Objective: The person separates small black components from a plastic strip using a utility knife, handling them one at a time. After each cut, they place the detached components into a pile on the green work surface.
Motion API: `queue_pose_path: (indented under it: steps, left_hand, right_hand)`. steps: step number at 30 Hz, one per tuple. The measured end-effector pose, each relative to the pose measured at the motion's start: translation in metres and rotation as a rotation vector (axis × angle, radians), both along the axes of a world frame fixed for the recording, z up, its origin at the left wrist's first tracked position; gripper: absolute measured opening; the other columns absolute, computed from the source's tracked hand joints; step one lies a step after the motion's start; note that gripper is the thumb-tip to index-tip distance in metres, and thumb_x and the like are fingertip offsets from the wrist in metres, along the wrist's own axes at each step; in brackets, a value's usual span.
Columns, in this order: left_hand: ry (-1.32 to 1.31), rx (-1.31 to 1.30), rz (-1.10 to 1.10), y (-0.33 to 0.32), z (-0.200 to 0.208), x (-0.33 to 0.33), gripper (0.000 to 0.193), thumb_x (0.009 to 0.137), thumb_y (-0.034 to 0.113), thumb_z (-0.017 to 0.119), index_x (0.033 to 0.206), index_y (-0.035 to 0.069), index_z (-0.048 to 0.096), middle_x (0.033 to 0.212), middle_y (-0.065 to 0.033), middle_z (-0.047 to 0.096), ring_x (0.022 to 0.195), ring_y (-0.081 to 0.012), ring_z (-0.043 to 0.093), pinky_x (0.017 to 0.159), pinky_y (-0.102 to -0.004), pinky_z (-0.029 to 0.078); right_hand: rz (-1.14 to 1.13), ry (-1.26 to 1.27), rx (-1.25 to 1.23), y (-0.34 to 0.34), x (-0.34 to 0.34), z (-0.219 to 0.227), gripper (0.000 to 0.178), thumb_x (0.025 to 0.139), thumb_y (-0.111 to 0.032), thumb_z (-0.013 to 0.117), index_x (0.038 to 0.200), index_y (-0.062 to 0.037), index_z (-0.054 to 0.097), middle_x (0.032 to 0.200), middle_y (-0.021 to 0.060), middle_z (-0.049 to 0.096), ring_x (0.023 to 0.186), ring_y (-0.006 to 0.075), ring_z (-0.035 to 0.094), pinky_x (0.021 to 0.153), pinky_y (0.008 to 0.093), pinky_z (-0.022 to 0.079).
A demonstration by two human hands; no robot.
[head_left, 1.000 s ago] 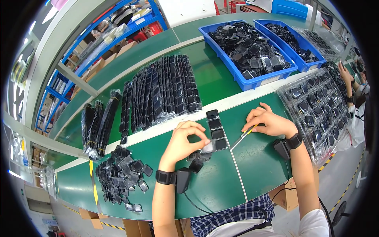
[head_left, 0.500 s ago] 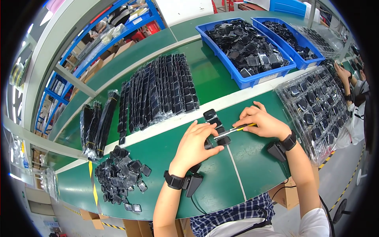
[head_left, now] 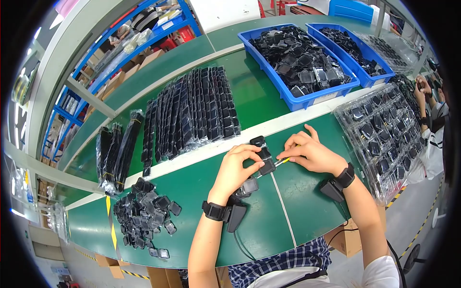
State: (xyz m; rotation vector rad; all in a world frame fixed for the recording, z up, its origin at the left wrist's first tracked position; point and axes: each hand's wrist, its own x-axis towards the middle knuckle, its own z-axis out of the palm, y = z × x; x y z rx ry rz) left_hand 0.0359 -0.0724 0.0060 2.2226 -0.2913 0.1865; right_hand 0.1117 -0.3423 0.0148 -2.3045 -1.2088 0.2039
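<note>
A short strip of black square parts in clear film (head_left: 261,152) is pinched between the thumb and fingers of my left hand (head_left: 235,169). Closed around a slim metal-bladed tool with a yellow and black handle (head_left: 286,160) is my right hand (head_left: 314,154). The tool's silver end reaches left to the strip's lower square, partly hidden behind it. Whether the blades touch the film I cannot tell. Under my left wrist lies a clear-wrapped square piece (head_left: 248,186) on the green table (head_left: 264,225).
Loose black squares (head_left: 144,211) form a pile at left. Behind are long strips (head_left: 192,110) and banded bundles (head_left: 120,151). Two blue bins (head_left: 307,102) (head_left: 379,77) hold black parts. Clear trays (head_left: 379,134) stand at right, with another person's hands (head_left: 422,89) beyond.
My left hand has shifted slightly and the strip's lower square now faces up more plainly. My right hand has moved left with the tool. The clear-wrapped piece has come into view below the strip.
</note>
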Motion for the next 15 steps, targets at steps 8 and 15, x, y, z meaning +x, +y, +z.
queue_pose_path:
  steps: [8, 15]
  left_hand:
    - [0.037, -0.009, -0.008, 0.000, 0.001, 0.001, 0.015, 0.082, 0.010, 0.084, 0.094, 0.004, 0.077, 0.121, -0.0064, 0.074, 0.119, -0.0266, 0.065, 0.106, -0.0388, 0.048]
    - [0.044, -0.029, 0.007, 0.003, 0.005, -0.005, 0.013, 0.084, 0.009, 0.082, 0.095, 0.003, 0.076, 0.120, -0.0075, 0.075, 0.115, -0.0268, 0.068, 0.103, -0.0392, 0.051]
  right_hand:
    - [-0.035, -0.116, 0.095, 0.008, 0.004, -0.014, 0.027, 0.095, -0.014, 0.071, 0.114, -0.0318, 0.078, 0.107, -0.0058, 0.057, 0.110, 0.0142, 0.058, 0.124, 0.0626, 0.011]
    - [-0.080, 0.050, -0.063, -0.031, 0.025, 0.008, 0.027, 0.097, -0.013, 0.068, 0.112, -0.0326, 0.079, 0.108, -0.0072, 0.059, 0.115, 0.0119, 0.058, 0.123, 0.0602, 0.010]
